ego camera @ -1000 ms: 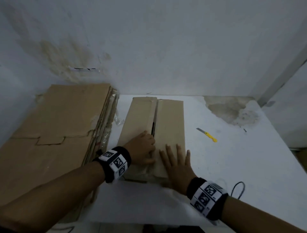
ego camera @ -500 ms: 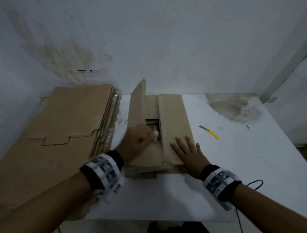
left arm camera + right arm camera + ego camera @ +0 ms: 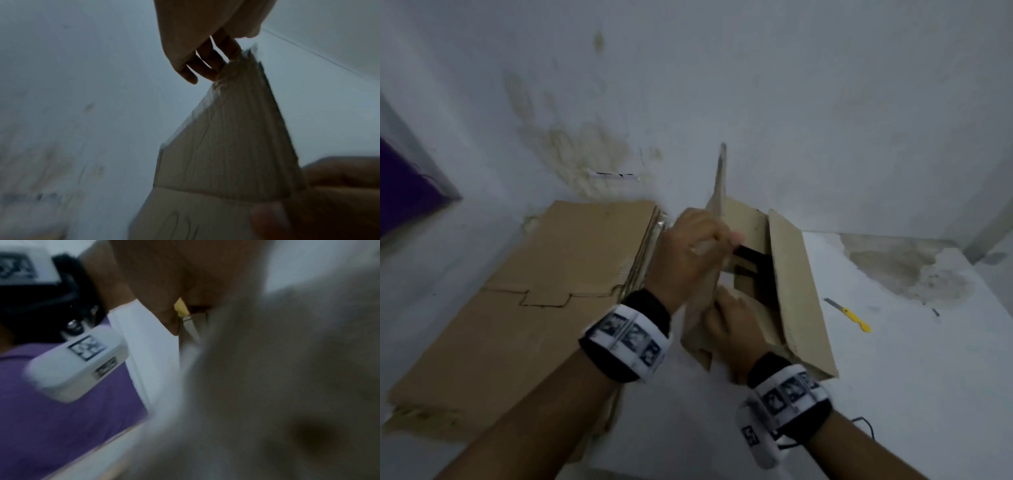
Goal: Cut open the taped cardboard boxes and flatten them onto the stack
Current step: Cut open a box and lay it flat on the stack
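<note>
A brown cardboard box (image 3: 801, 294) lies on the white table (image 3: 893, 377) with its top slit open. My left hand (image 3: 693, 250) grips the box's left flap (image 3: 720, 192) and holds it upright; in the left wrist view the fingers (image 3: 205, 65) pinch that flap's (image 3: 226, 146) top corner. At the box's near end my right hand (image 3: 729, 322) is curled on the cardboard at the foot of the raised flap, its fingertips hidden. The right flap lies flat. The stack of flattened cardboard (image 3: 544, 294) sits to the left of the box. The right wrist view is badly blurred.
A yellow-handled knife (image 3: 848, 312) lies on the table to the right of the box. The stained wall (image 3: 585, 154) stands just behind box and stack. A black cable (image 3: 866, 425) loops by my right wrist near the table's front edge.
My left hand has pulled the left flap from flat up to vertical. My right hand left the right flap and moved to the near end of the box.
</note>
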